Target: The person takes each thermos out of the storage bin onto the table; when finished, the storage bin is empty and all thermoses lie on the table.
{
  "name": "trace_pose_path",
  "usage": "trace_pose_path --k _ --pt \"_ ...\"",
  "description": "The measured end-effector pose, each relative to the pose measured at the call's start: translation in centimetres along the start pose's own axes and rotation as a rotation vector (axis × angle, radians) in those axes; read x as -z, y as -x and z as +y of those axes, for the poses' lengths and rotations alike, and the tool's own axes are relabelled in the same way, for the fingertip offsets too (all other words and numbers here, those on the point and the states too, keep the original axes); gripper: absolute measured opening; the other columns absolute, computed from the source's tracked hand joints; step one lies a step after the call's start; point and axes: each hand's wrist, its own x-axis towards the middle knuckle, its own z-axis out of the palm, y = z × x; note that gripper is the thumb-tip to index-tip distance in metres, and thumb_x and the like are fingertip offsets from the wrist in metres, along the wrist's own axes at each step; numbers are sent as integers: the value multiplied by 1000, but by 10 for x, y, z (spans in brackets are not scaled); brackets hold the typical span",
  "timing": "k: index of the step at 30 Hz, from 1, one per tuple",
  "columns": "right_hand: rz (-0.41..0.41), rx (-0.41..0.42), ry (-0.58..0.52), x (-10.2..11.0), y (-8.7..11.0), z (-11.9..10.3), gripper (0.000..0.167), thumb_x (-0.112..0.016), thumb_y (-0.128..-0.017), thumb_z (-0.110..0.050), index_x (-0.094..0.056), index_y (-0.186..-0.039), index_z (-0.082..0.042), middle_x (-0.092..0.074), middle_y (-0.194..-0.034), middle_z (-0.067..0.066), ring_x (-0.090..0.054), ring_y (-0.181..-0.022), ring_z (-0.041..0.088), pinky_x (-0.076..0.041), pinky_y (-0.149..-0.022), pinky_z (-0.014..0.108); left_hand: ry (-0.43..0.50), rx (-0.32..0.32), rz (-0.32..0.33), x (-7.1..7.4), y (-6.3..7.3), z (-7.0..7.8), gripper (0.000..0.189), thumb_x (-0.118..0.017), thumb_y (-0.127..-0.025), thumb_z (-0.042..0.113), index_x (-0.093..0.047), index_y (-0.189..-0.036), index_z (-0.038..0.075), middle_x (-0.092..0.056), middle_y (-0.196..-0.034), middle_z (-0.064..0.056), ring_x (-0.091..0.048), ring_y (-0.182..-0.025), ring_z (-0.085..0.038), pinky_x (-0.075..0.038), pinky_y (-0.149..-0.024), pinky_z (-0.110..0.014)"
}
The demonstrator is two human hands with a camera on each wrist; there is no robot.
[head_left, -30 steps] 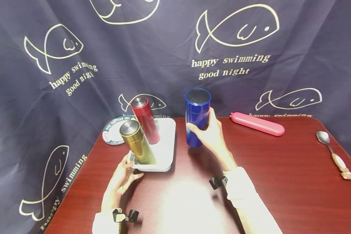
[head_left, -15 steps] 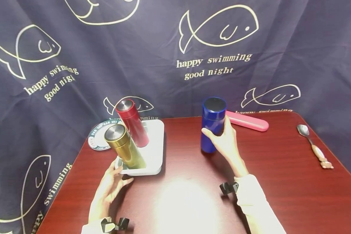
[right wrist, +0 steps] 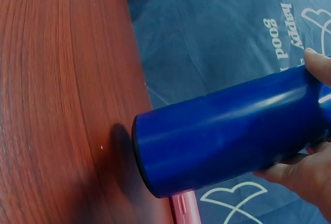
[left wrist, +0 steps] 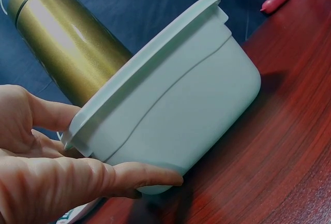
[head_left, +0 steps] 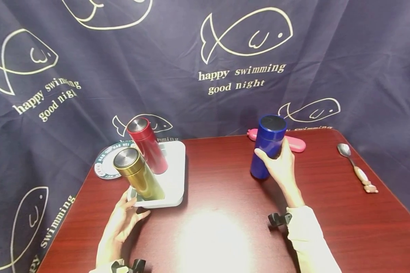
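Note:
A blue thermos flask (head_left: 264, 151) with a dark lid is gripped round its upper body by my right hand (head_left: 281, 165). In the right wrist view its black-edged base hangs just off the table, beside its shadow. My left hand (head_left: 120, 222) holds the near left corner of a pale plastic basin (left wrist: 181, 100), fingers at the rim and thumb along the outer wall. Inside the basin stand a gold thermos flask (head_left: 141, 178) at the near end and a red thermos flask (head_left: 151, 149) behind it, both with silver lids.
A patterned plate (head_left: 104, 167) lies left of the basin, partly hidden. Behind the blue flask is a pink case (head_left: 296, 145) near the table's back edge. A spoon (head_left: 360, 174) lies at the right. A fish-print curtain (head_left: 177, 87) hangs behind the table.
My right hand has carried the blue flask rightward, away from the basin, to in front of the pink case. My left hand stays at the basin's corner. The head view has turned right.

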Motion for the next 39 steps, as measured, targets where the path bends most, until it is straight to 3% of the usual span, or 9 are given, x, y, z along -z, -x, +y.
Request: trace_pose_path --k 5,13,22,35,39 --pt "17 -9 -5 1 -1 4 68 -80 -79 -27 -46 -132 0 -61 -120 24 -58 -111 41 -42 -100 56 3 -4 -14 0 0 0 51 -22 -105 8 -2 -151 11 -33 -143 4 0 -147 -35 -5 -103 -77" --pt "21 -42 -25 1 -2 11 71 -81 -79 -26 -45 -135 -1 -61 -122 23 -57 -113 40 -42 -101 55 -7 3 -15 0 0 0 50 -25 -105 10 -7 -151 16 -42 -137 12 -1 -147 -33 -5 -104 -77" --pt "29 -47 -33 0 -1 18 73 -81 -79 -28 -44 -137 -2 -60 -125 23 -56 -116 41 -41 -103 56 9 8 -14 -1 -1 2 53 -23 -104 8 0 -152 12 -12 -155 -8 3 -147 -34 -4 -104 -77" --pt "-14 -62 -34 2 -1 21 80 -81 -79 -30 -38 -143 -8 -58 -130 23 -54 -120 41 -38 -105 56 11 5 6 1 -2 0 51 -22 -104 8 -4 -151 14 -17 -152 -6 -2 -147 -32 -5 -105 -76" --pt "-51 -102 -29 4 1 22 83 -79 -81 -34 -34 -147 -13 -55 -134 21 -51 -123 40 -36 -107 58 8 9 28 0 -1 0 47 -23 -105 9 -10 -149 16 -28 -147 0 -3 -147 -32 -6 -105 -76"
